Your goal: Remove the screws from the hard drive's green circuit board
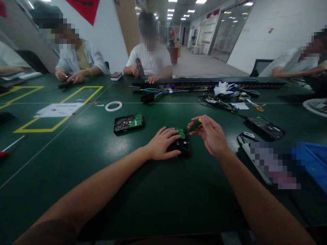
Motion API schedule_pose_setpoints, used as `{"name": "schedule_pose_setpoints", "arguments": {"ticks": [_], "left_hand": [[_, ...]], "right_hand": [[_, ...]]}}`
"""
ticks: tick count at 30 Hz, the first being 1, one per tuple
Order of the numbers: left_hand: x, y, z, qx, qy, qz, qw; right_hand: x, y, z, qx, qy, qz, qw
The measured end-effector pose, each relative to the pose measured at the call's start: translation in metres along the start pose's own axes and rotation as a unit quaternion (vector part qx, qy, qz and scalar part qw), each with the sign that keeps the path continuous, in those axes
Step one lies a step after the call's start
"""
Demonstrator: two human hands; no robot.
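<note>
Green circuitry (183, 132) is exposed on the hard drive (182, 147), which is covered by the flat, splayed left grip (163, 145) and should be kept still while the screwdriver (195, 126) held by the right grip (211, 135) is aligned squarely, on a dark-green tabletop (153, 190) with a lit corridor (199, 63) beyond both.

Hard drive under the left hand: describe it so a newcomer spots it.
On the green table, find the left hand. Under its fingers lies the black hard drive with a green board, a tool beside it in the right hand. Unlike the left drive and right drive, it has a hand on it.
</note>
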State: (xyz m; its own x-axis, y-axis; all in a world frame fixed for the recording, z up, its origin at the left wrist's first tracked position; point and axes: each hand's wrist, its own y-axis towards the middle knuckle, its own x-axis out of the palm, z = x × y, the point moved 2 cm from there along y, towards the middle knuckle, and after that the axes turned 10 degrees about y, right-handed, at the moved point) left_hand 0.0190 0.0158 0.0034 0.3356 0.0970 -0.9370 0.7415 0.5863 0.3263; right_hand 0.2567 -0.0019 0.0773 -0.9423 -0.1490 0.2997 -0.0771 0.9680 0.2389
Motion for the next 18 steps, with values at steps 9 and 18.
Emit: {"name": "schedule_pose_setpoints", "arguments": {"ticks": [9,18], "left_hand": [[-0.001,-0.003,-0.002,0.000,0.002,-0.010,1.000],[0.000,-0.005,-0.005,-0.002,0.000,-0.013,1.000]], "right_hand": [[-0.007,0.001,-0.011,-0.072,0.000,0.073,0.995],[-0.026,0.007,-0.010,-0.080,0.020,0.142,0.986]]}}
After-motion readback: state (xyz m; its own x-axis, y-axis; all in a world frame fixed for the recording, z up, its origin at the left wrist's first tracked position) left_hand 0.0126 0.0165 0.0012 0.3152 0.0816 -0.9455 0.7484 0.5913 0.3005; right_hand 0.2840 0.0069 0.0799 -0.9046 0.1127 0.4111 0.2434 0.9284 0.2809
